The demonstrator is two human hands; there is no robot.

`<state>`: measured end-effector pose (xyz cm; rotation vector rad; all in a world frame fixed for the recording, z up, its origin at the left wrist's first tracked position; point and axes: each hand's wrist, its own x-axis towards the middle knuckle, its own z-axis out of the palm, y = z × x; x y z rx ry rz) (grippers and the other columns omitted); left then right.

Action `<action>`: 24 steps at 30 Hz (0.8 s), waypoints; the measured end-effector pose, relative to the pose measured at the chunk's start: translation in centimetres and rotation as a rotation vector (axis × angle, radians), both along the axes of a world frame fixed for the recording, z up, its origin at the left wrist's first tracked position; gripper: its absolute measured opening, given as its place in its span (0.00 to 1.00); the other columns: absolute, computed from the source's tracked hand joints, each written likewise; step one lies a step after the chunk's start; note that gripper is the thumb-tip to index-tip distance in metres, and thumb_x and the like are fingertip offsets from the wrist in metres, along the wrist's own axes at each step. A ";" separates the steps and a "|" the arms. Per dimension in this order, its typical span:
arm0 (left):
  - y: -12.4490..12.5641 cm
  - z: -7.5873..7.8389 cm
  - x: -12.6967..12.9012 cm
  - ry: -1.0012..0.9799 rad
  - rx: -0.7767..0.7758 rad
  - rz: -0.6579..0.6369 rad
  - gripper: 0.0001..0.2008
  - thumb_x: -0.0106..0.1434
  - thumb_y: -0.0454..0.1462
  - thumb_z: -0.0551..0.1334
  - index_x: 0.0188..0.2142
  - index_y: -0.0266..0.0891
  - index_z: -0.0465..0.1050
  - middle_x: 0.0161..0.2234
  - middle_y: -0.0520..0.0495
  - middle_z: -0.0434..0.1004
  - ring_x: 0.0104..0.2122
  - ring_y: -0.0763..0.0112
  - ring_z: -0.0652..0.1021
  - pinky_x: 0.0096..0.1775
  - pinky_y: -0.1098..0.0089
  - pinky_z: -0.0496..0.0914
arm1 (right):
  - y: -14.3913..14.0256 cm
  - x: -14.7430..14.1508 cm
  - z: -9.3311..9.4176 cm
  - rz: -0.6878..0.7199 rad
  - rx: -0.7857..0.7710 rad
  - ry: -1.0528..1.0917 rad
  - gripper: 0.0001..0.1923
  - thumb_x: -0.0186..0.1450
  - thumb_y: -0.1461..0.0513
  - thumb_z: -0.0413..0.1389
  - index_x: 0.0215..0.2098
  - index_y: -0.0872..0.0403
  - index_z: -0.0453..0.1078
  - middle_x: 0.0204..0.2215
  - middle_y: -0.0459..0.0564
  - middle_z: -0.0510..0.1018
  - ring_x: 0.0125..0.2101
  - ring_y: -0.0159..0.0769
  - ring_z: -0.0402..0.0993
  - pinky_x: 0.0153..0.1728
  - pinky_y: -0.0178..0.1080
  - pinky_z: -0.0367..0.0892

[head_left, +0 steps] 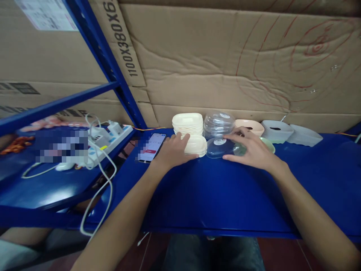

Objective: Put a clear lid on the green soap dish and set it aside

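Resting both hands on the blue shelf [214, 195], I am working near its back edge, where the containers are lined up against the cardboard wall [220, 67]. My left hand [172, 152] is lying with fingers loosely spread and slightly curled against the side of the cream tray [196, 145], touching it rather than gripping. My right hand [252, 150] is spreading flat, fingers apart, over the clear lid [218, 147], fingertips pressing its top and rim; nothing is being pinched.

I am judging the clear lid to be thin, light plastic, flexible and a bit slippery, likely to buckle if squeezed in the middle, so the rim is looking like the safest place to take hold. The cream tray is seeming light and stiffer, easy to steady by its side wall.

Behind them a stack of cream trays [187, 123] and a stack of clear lids [219, 123] are standing just beside each other. A phone [152, 147] is lying just left of my left hand.
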<state>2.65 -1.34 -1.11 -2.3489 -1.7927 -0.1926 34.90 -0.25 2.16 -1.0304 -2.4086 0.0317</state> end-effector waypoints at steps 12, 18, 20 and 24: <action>0.0 0.2 0.0 0.001 -0.010 0.000 0.39 0.68 0.63 0.68 0.64 0.36 0.71 0.60 0.28 0.76 0.57 0.35 0.80 0.55 0.49 0.73 | -2.0 -0.3 -0.6 0.013 -0.053 -0.266 0.38 0.65 0.37 0.68 0.65 0.49 0.78 0.54 0.62 0.81 0.61 0.65 0.74 0.65 0.68 0.68; 0.0 0.1 -0.1 -0.004 -0.010 -0.001 0.39 0.69 0.63 0.68 0.65 0.38 0.70 0.60 0.29 0.76 0.56 0.37 0.80 0.56 0.49 0.73 | -2.2 -0.6 -1.0 0.010 -0.096 -0.351 0.40 0.60 0.39 0.73 0.62 0.50 0.79 0.52 0.61 0.82 0.60 0.67 0.72 0.64 0.69 0.67; 0.0 0.0 -0.1 -0.005 -0.001 -0.009 0.39 0.69 0.63 0.68 0.65 0.37 0.71 0.59 0.29 0.76 0.56 0.36 0.80 0.56 0.49 0.73 | -2.4 -0.9 -1.0 0.012 -0.095 -0.361 0.40 0.58 0.39 0.74 0.61 0.50 0.80 0.52 0.62 0.82 0.61 0.68 0.72 0.63 0.70 0.67; 0.1 0.1 -0.2 -0.008 0.000 -0.018 0.40 0.68 0.63 0.68 0.64 0.36 0.71 0.59 0.28 0.76 0.57 0.36 0.79 0.56 0.49 0.73 | -2.8 -1.4 -1.1 0.005 -0.116 -0.387 0.39 0.56 0.40 0.76 0.59 0.51 0.81 0.53 0.63 0.83 0.61 0.70 0.72 0.62 0.69 0.68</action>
